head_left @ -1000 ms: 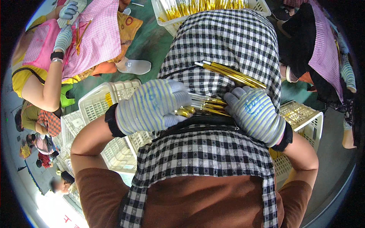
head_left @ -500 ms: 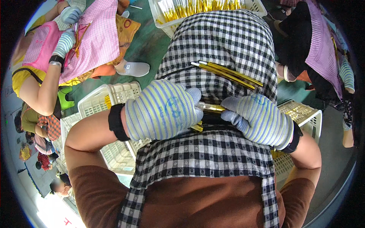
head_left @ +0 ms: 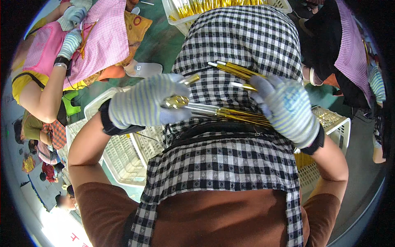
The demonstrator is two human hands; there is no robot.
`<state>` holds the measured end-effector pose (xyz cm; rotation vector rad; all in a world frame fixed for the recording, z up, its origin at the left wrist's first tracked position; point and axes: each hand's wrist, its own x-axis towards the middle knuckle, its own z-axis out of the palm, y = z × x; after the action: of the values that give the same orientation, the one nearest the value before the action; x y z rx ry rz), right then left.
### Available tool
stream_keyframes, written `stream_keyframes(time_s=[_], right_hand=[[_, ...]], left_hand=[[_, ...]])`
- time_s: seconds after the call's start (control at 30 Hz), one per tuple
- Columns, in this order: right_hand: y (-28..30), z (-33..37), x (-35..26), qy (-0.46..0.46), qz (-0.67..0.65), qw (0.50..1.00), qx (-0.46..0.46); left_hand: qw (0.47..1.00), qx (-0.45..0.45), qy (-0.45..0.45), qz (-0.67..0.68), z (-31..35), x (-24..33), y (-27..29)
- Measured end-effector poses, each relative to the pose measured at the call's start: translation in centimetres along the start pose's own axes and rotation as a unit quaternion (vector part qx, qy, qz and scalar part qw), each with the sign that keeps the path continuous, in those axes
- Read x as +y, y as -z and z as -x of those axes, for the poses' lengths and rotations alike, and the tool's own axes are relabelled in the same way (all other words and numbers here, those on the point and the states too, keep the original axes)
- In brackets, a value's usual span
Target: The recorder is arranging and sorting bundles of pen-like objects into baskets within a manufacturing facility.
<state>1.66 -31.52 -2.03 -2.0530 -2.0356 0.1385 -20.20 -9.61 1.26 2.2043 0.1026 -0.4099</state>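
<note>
My left hand (head_left: 150, 101), in a striped knit glove, is closed around a bundle of thin gold rods (head_left: 238, 115) with a silvery stretch near the hand. Gold ends stick out of that fist, and another gold tip (head_left: 191, 79) shows by its thumb; blur hides how it is held. The bundle stretches across my lap, its far end passing under my right hand (head_left: 288, 109). That gloved hand pinches a gold rod with a white tip (head_left: 245, 86). Just beyond, a few more white-tipped gold rods (head_left: 232, 70) lie on the black-and-white checked apron (head_left: 247, 37).
Beyond my knees stands a white crate (head_left: 284, 6) full of gold rods. White plastic baskets are at my left (head_left: 123, 160) and right (head_left: 329, 123). Co-workers sit close on both sides; the left one's gloved hands (head_left: 72, 41) hold thin rods.
My hands have moved apart, left hand to the left, right hand slightly right. The rod bundle now shows lengthwise between them, and a white-tipped rod has appeared in the right hand.
</note>
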Motion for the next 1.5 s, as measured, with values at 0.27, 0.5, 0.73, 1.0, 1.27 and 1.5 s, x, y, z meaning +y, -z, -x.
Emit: stream_keyframes(time_s=[0.27,0.5,0.73,1.0,1.27,1.5], right_hand=[[1.0,-0.8,-0.4,0.114,-0.009,0.989,0.089],[0.3,1.2,-1.5,0.068,-0.057,0.992,-0.094],[2.0,0.4,-1.8,0.01,-0.112,0.992,-0.057],[2.5,-0.2,-1.5,-0.045,-0.416,0.903,-0.096],[4.1,1.0,1.3,0.03,0.045,0.999,0.003],[3.2,1.0,2.6,-0.009,-0.012,0.999,0.045]], left_hand=[[0.995,0.035,-0.063,-0.066,0.1,0.4,-1.7],[0.991,0.043,-0.052,-0.117,-0.2,0.5,-2.2],[0.921,0.169,-0.25,-0.245,-2.3,2.5,-1.2],[0.905,0.084,-0.204,-0.364,-3.8,5.2,-1.7],[0.994,0.057,0.0,-0.096,-3.5,4.2,2.2],[0.946,0.094,0.303,0.066,0.6,3.1,2.9]])
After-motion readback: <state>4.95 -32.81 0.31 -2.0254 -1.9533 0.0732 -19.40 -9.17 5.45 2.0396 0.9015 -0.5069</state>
